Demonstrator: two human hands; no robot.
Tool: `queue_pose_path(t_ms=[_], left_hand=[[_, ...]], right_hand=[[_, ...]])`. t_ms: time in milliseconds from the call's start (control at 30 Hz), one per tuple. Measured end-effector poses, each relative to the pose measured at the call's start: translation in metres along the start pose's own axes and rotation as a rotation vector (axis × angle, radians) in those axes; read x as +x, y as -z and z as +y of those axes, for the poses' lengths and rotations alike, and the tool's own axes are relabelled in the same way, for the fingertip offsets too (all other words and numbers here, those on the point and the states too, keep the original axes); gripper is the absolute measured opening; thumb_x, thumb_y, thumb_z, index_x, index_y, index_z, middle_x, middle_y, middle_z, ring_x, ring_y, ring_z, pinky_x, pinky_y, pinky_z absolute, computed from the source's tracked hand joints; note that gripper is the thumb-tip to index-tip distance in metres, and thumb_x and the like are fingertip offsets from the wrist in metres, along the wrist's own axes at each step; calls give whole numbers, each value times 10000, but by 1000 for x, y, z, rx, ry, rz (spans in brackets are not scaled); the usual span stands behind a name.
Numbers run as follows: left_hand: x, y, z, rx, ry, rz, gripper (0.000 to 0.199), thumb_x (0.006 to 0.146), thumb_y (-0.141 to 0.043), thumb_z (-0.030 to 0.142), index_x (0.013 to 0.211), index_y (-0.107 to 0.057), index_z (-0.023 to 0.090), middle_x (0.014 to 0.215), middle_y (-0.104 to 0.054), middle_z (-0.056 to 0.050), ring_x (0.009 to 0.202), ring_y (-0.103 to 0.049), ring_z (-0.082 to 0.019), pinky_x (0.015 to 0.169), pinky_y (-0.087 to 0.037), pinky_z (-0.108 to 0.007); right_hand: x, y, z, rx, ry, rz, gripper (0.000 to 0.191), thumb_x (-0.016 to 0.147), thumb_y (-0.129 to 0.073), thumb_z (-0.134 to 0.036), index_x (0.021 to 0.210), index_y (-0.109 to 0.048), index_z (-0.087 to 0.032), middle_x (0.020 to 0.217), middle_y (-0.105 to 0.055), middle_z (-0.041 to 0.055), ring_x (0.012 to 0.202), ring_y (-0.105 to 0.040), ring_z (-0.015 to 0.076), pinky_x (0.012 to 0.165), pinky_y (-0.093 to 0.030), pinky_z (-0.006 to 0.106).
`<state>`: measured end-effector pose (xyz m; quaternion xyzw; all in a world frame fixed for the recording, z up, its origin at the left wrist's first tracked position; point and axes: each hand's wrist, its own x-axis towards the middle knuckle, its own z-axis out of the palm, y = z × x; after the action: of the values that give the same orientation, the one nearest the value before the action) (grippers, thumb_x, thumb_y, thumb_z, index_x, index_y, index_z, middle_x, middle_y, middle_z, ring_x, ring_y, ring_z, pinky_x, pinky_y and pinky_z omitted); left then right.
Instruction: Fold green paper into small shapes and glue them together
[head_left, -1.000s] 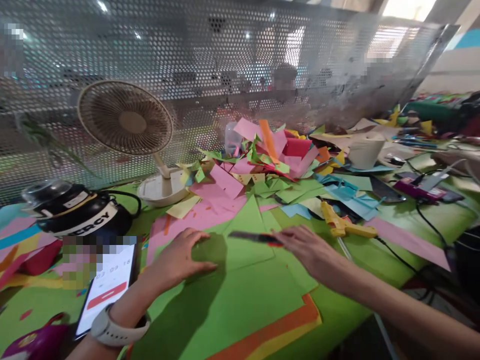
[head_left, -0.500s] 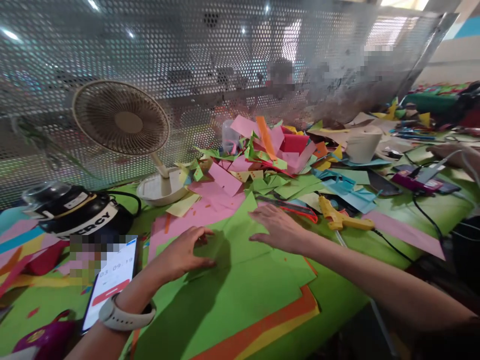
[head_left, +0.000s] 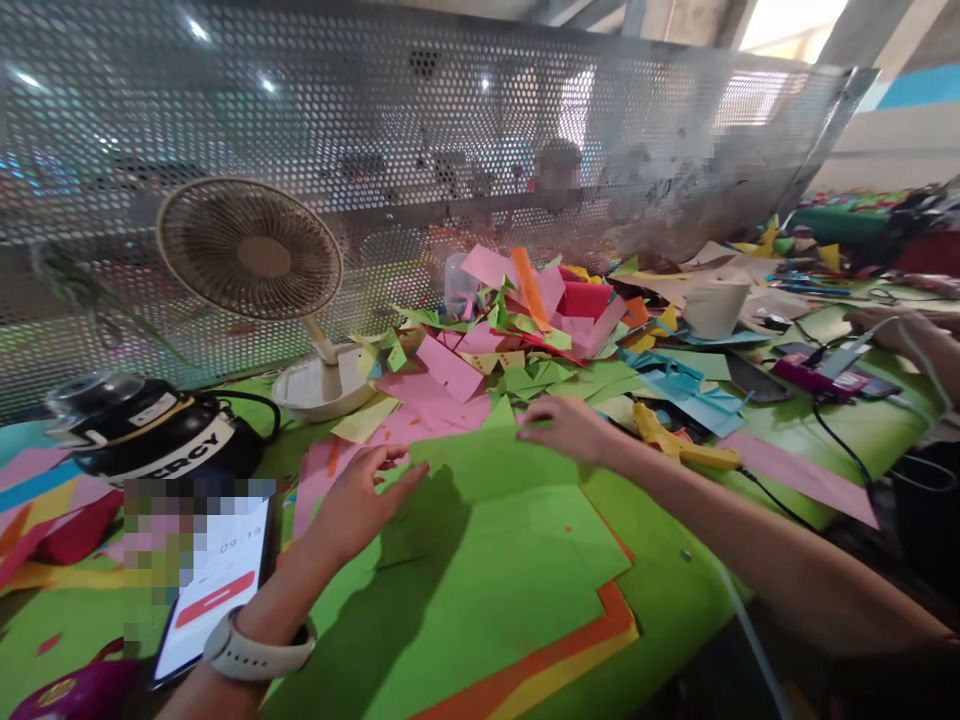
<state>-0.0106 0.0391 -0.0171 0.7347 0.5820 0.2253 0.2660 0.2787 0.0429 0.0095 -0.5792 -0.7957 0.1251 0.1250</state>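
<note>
Green paper sheets lie stacked on the table, with orange sheet and yellow sheet edges showing beneath. On top, a smaller green paper piece has its far edge raised. My right hand has its thumb and fingers closed on the far right part of that piece. By its left end is my left hand, fingers apart and nothing visible between them. A pale watch is on my left wrist.
A fan and a black device stand at left, above a phone. Behind the sheets rises a heap of paper scraps. A yellow glue gun lies right. A co-worker's hand shows at far right.
My right hand has gone from spread fingers to a grip on the small green piece, whose far edge has risen. My left hand has shifted slightly, its thumb nearer the fingers.
</note>
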Motion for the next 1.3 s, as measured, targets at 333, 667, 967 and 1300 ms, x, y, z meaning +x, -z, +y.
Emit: queue_pose_path(t_ms=[333, 667, 967, 1300], left_hand=[[-5, -25, 14, 282, -80, -9, 666, 572, -659, 685, 962, -603, 148, 1006, -615, -145, 971, -589, -341, 851, -470, -468], [-6, -24, 14, 213, -85, -62, 468, 569, -705, 561, 808, -576, 180, 906, -613, -111, 890, -605, -310, 800, -476, -423], [-13, -2, 24, 44, -43, -124, 412, 730, -587, 449, 1062, -604, 205, 777, -729, -21, 696, -677, -238, 640, -501, -326], [-32, 40, 29, 455, -800, 291, 325, 952, -445, 304, 1184, -640, 185, 1171, -691, -92, 1092, -626, -269, 925, -488, -443]], right_hand=[[27, 19, 43, -256, -72, 254, 283, 868, -524, -153, 1125, -630, -103, 1161, -597, 193, 1128, -482, 325, 969, -324, 468], [51, -22, -1, -204, 410, -88, 541, 799, -697, -299, 1289, -543, -127, 1339, -550, 150, 1220, -496, 272, 1010, -361, 411], [62, -19, -18, -215, 540, -96, 630, 747, -750, -367, 1287, -547, -115, 1310, -570, 165, 1239, -470, 297, 1025, -331, 440], [10, 33, -30, -284, 776, 363, 264, 965, -438, -198, 1054, -680, -141, 1062, -691, 108, 1040, -577, 226, 905, -437, 397]])
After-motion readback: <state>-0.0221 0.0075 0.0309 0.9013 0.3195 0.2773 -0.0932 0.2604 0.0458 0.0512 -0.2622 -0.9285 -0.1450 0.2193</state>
